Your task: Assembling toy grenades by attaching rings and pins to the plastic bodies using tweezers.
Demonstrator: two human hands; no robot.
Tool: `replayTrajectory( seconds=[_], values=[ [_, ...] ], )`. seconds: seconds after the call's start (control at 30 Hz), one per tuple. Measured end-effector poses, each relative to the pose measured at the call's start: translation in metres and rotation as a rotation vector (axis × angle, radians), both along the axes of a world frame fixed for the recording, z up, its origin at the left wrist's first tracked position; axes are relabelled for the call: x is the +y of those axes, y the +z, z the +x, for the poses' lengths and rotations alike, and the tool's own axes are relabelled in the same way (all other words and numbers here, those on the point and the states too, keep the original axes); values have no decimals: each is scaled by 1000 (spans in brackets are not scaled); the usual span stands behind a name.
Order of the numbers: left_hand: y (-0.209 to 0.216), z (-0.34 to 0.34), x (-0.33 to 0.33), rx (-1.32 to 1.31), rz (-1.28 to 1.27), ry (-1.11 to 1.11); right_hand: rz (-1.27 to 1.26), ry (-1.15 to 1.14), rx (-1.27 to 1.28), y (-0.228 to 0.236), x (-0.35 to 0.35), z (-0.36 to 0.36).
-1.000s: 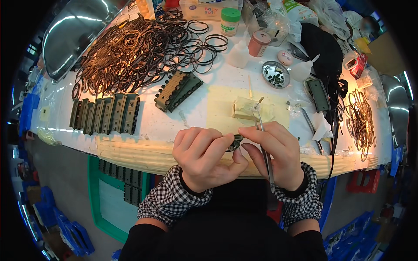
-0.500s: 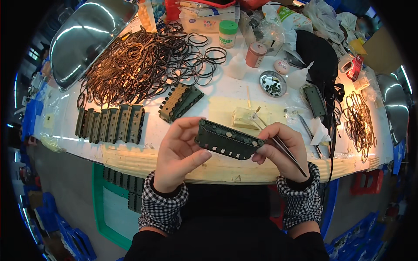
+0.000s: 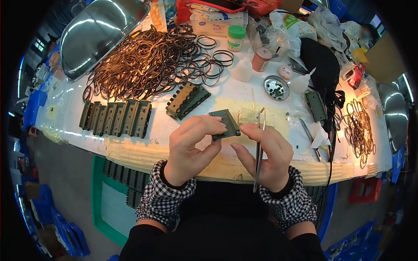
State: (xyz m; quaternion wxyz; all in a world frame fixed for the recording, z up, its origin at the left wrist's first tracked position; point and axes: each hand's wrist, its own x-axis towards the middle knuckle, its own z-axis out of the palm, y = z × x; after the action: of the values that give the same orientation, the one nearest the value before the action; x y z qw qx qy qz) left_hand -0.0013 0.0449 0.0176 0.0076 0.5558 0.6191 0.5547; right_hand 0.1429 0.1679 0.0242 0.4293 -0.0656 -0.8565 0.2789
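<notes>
My left hand grips a dark green toy tank hull by one end, fingers over the top and thumb below. The hull is tilted, with one end turned toward my right hand. Metal tweezers stay in my right hand, their tips pointing away from me. Its thumb and forefinger are spread apart close to the hull; whether they touch it I cannot tell. A pale block lies just beyond, partly hidden by the fingers. Two more hulls, one tan-sided with wheels, rest farther left.
Several olive hulls stand in a row at left. Behind them spreads a heap of dark rubber loops; another heap lies at right. A metal dish holds small green parts. Below the table edge is a green tray.
The hull has swung from side-on to end-on and moved slightly left within my left hand. My right hand has let go of its end, and the tweezers now stand more upright.
</notes>
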Motion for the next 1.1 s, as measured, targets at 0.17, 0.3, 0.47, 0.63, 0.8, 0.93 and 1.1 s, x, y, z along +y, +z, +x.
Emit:
replayTrajectory(
  seconds=[0.17, 0.3, 0.47, 0.63, 0.8, 0.93, 1.1],
  values=[
    [-1, 0, -4, -63, -28, -30, -12, -4, 24, -5, -3, -4],
    [-2, -1, -3, -53, -32, -37, -30, -11, 31, -6, -5, -4],
    [-1, -1, -4, -65, -54, -49, -22, -15, -1, -5, -7, -3],
    [-4, -2, -6, -73, -69, -46, -29, -4, 2, -7, -9, -4],
    [-8, -3, -11, -402, -117, -162, -121, 71, -14, -4, -5, -5],
    [0, -2, -15, -891, -217, -332, -468, 195, -158, -5, -9, -2],
    [-2, -6, -17, -1052, -297, -386, -837, 279, -246, -6, -10, 2]
  ],
)
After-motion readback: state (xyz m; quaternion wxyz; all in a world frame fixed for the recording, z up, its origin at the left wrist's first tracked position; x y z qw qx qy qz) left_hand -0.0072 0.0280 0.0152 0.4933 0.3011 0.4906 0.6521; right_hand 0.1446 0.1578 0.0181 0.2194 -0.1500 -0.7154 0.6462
